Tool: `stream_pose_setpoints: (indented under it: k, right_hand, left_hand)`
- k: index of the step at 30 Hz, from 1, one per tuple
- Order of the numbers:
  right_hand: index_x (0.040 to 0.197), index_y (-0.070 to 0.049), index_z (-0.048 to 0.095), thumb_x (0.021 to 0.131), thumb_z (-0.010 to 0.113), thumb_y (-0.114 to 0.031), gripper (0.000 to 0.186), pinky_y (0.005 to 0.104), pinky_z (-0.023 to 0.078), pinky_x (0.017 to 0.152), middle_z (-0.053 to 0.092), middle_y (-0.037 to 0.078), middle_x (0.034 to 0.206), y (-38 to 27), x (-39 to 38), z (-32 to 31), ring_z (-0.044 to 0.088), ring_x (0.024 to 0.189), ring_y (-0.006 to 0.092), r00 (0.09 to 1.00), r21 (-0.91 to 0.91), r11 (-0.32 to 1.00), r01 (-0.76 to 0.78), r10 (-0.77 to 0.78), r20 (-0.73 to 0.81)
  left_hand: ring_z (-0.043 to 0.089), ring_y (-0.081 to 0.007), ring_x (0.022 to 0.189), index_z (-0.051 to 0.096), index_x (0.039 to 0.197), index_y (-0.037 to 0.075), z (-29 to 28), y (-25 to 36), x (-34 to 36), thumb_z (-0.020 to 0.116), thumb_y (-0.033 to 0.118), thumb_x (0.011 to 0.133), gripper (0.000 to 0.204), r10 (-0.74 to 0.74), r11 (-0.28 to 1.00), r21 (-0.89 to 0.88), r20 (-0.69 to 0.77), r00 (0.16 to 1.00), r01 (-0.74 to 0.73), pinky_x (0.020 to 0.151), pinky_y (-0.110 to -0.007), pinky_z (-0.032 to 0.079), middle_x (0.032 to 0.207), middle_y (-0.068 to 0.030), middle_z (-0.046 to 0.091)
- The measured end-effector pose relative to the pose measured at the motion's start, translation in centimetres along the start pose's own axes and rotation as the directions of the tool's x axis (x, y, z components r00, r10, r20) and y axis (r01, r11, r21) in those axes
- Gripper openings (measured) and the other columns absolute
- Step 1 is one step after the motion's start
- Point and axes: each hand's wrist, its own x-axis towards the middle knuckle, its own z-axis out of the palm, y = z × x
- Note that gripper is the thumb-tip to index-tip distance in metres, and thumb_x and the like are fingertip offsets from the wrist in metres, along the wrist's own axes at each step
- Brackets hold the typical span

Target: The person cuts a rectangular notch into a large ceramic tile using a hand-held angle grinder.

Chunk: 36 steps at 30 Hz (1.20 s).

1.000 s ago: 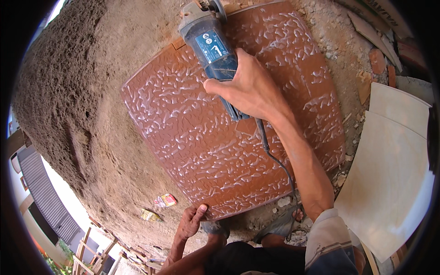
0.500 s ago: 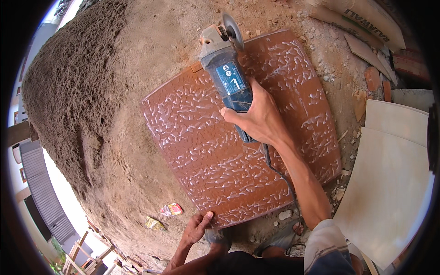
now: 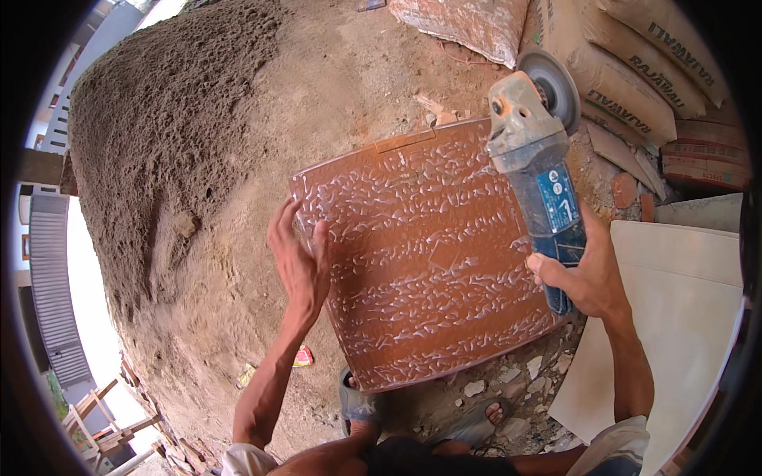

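A blue and grey angle grinder [image 3: 548, 190] is gripped around its body by my right hand [image 3: 583, 274]. Its round disc [image 3: 552, 89] points away from me, past the far right corner of a brown rectangular panel [image 3: 429, 278]. The panel lies on the ground with a glossy, wavy raised pattern, and a small rectangular piece [image 3: 405, 141] shows at its far edge. At the panel's left edge is my left hand [image 3: 300, 258], thumb and fingers apart. Whether its fingertips touch the panel I cannot tell. My right hand hides part of the grinder's handle.
A heap of dark sand [image 3: 167, 127] rises at the left. Stacked paper sacks [image 3: 611, 79] and a whitish sack [image 3: 468, 24] stand at the far right. Pale boards [image 3: 651, 341] lean at the right. Rubble [image 3: 516, 389] lies near my sandalled feet. A red wrapper [image 3: 302, 356] lies on the soil.
The grinder in my right hand has moved right, off the panel's middle. My left hand has left the panel's near corner and is now by its left edge, further up.
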Motion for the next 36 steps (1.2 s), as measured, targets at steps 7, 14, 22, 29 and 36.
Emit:
stream_pose_setpoints:
  k: [7,14,22,29,36]
  right_hand:
    - [0.144,0.001,0.056,0.081,0.089,-0.021,0.074,0.0355,0.058,0.093,0.071,0.011,0.115,-2.5,-5.9,-3.7,0.07,0.101,0.0184,0.999,-0.096,0.994,0.043,-0.04,0.033]
    - [0.145,0.002,0.057,0.081,0.089,-0.018,0.075,0.0356,0.057,0.096,0.07,0.009,0.119,-0.5,-9.5,-4.0,0.068,0.105,0.018,0.996,0.068,0.994,-0.087,0.087,-0.005]
    - [0.142,0.0,0.058,0.083,0.089,-0.017,0.07,0.036,0.056,0.097,0.069,0.008,0.117,2.5,-9.5,-2.6,0.068,0.105,0.0173,0.996,0.139,0.986,-0.088,0.084,0.036]
    - [0.142,0.0,0.058,0.081,0.09,-0.017,0.071,0.0367,0.056,0.096,0.068,0.008,0.116,3.1,-9.5,-2.3,0.067,0.104,0.0171,0.998,0.233,0.971,-0.051,0.044,0.035]
    - [0.142,0.0,0.057,0.079,0.089,-0.014,0.072,0.0345,0.056,0.092,0.069,0.007,0.112,3.3,-11.0,-3.2,0.067,0.099,0.015,0.997,0.194,0.978,-0.083,0.079,0.027]
  left_hand:
    - [0.077,-0.0379,0.088,0.085,0.096,0.003,12.1,4.1,16.0,0.063,0.075,0.102,0.075,-0.11,0.99,0.134,0.534,0.839,0.044,0.084,-0.049,0.057,0.087,-0.0188,0.08]
    - [0.072,-0.0327,0.062,0.083,0.076,0.006,15.9,3.0,15.9,0.071,0.079,0.092,0.076,-0.144,0.986,-0.017,0.435,0.889,0.168,0.065,-0.047,0.053,0.064,-0.0171,0.072]
    - [0.071,-0.038,0.064,0.077,0.07,0.002,17.3,0.2,15.7,0.071,0.068,0.099,0.072,-0.09,0.995,0.064,0.248,0.965,0.076,0.069,-0.05,0.052,0.065,-0.0214,0.071]
    - [0.07,-0.0411,0.121,0.07,0.132,0.0,15.3,0.3,15.6,0.065,0.058,0.107,0.064,-0.177,0.976,-0.086,0.205,0.963,0.198,0.114,-0.055,0.041,0.122,-0.0254,0.077]
    - [0.051,-0.0387,0.147,0.055,0.155,0.005,5.0,5.3,0.3,0.068,0.039,0.11,0.058,0.236,0.963,-0.164,0.118,0.964,-0.216,0.123,-0.056,0.037,0.156,-0.0212,0.059]
